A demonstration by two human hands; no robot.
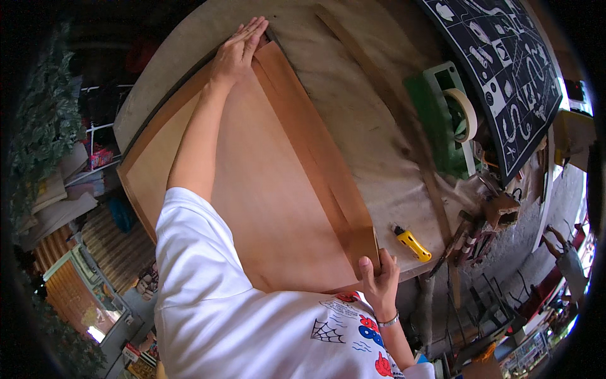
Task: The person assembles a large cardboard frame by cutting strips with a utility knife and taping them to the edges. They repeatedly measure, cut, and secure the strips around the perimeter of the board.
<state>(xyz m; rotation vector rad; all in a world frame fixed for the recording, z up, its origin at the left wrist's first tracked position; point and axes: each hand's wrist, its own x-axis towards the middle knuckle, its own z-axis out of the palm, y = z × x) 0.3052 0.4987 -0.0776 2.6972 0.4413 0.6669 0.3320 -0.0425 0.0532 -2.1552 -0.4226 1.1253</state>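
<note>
A large wooden panel (278, 189) with a darker brown border lies on a cloth-covered table in front of me. At its far corner my left hand (240, 54) rests with the fingers stretched out, and the palm side is hidden. My right hand (381, 284) grips the near right corner of the panel, thumb on the near face and fingers over the edge. A yellow utility knife (414, 246) lies just right of that corner. Along the panel's far left edge runs a thin dark strip (165, 96).
On the right, a green tape dispenser (451, 126) carries a roll of cream tape (467, 114). Beside it is a black sheet with white drawings (505, 69). A long brown strip (385, 95) crosses the tablecloth (353, 126). Several tools (480, 230) crowd the table's right edge.
</note>
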